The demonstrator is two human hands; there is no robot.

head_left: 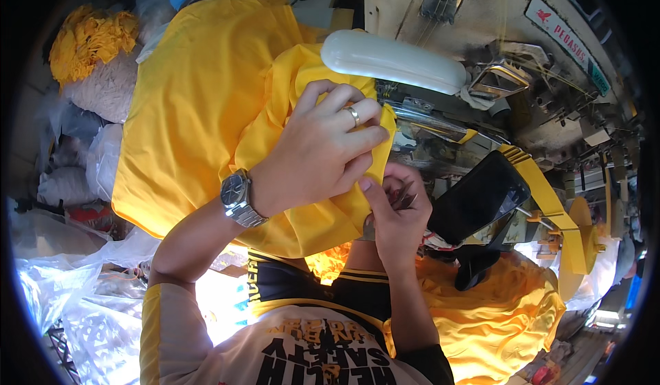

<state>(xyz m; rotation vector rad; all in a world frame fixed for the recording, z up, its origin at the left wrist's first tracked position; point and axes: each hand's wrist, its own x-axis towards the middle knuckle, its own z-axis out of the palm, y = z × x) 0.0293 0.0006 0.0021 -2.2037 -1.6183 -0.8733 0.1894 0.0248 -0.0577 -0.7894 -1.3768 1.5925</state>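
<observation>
Yellow fabric [192,103] lies over the work surface and hangs down toward my lap. My left hand [335,141], wearing a ring and a wristwatch [238,196], curls its fingers over gathered folds near the fabric's right edge. Just below it, my right hand [402,210] pinches that edge between thumb and fingers. A small pointed metal tool [405,200], resembling thread snips, is tucked within the right hand; most of it is hidden by the fingers.
A sewing machine [399,14] with a long white tube-shaped part [392,62] stands beyond my hands. Right of them are a dark phone [479,197] and a yellow tape strip [543,185]. Orange-yellow cloth [488,316] lies at lower right; plastic bags [103,316] crowd the left.
</observation>
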